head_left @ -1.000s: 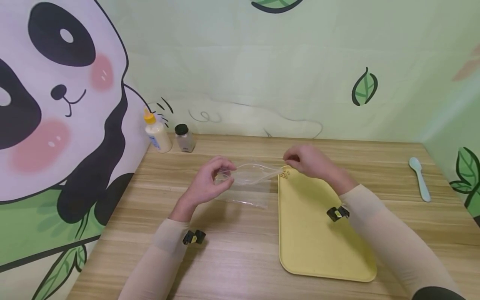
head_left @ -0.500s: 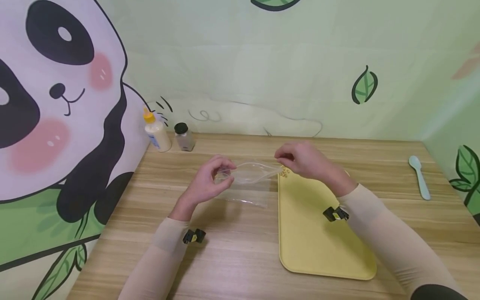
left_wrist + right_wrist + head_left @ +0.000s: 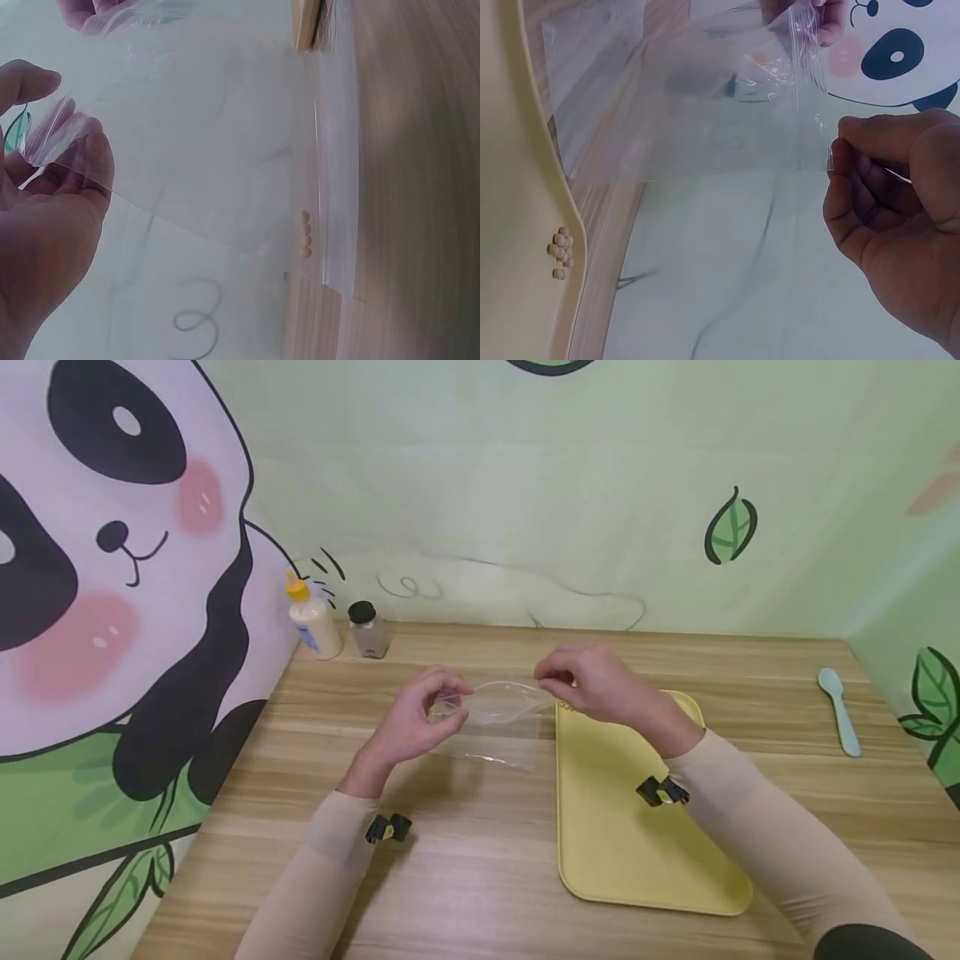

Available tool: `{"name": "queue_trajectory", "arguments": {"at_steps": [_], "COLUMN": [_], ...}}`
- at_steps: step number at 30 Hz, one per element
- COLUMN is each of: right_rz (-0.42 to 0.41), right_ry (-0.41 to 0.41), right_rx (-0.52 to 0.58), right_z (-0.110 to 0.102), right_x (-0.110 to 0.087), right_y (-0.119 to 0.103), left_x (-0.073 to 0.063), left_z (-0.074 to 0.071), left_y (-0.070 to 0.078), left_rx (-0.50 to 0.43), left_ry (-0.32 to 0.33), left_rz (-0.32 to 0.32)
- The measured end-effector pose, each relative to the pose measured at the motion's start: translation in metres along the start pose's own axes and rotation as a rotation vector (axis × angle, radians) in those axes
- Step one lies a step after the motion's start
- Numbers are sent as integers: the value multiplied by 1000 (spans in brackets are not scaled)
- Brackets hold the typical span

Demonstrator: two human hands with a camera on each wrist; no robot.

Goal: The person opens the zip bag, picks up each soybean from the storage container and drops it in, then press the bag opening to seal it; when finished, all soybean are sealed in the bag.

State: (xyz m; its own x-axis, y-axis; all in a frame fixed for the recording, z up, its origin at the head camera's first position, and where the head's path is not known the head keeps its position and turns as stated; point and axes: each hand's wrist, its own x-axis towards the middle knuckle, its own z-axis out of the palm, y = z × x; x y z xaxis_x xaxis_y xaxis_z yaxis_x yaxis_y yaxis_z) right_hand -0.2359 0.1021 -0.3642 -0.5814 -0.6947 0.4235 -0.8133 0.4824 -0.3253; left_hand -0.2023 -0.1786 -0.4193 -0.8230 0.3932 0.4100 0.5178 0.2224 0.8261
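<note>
A clear zip bag (image 3: 491,742) is held up with its mouth spread apart. My left hand (image 3: 414,717) holds the left end of the mouth, fingers curled at the plastic and thumb apart from them. At the bag's right top corner, my right hand (image 3: 600,683) pinches with thumb and forefinger, as the right wrist view shows. Several small round tan balls (image 3: 305,234), like dried beans, lie along the bag's bottom. More tan balls (image 3: 561,249) sit in the corner of the yellow tray (image 3: 637,827), mostly hidden behind my right hand in the head view.
At the back left stand a bottle with a yellow cap (image 3: 315,622) and a small jar with a black lid (image 3: 369,631). A pale blue spoon (image 3: 840,710) lies at the far right. A printed cloth wall (image 3: 487,493) borders the wooden table (image 3: 480,860).
My right hand has moved left from above the tray's corner to the bag's right top corner and now pinches there. My left hand keeps its place on the bag.
</note>
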Motion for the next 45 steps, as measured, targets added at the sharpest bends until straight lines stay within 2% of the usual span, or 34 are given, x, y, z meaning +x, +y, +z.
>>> {"name": "queue_trajectory", "arguments": {"at_steps": [7, 20, 28, 30, 36, 45], "right_rz": [-24, 3, -2, 8, 37, 90], "right_ry": [16, 0, 14, 11, 14, 12], "right_rx": [7, 33, 29, 31, 36, 18], "right_z": [3, 4, 1, 1, -1, -1], "right_x": [3, 3, 1, 0, -3, -7], "right_y": [-3, -4, -1, 0, 4, 13], "left_x": [0, 1, 1, 1, 1, 2], "left_z": [-1, 0, -2, -2, -1, 0], "left_y": [-1, 1, 35, 36, 32, 4], "left_rx": [1, 23, 21, 17, 1, 7], "left_ry": [0, -7, -13, -13, -18, -12], "left_rz": [18, -8, -5, -5, -21, -31]}}
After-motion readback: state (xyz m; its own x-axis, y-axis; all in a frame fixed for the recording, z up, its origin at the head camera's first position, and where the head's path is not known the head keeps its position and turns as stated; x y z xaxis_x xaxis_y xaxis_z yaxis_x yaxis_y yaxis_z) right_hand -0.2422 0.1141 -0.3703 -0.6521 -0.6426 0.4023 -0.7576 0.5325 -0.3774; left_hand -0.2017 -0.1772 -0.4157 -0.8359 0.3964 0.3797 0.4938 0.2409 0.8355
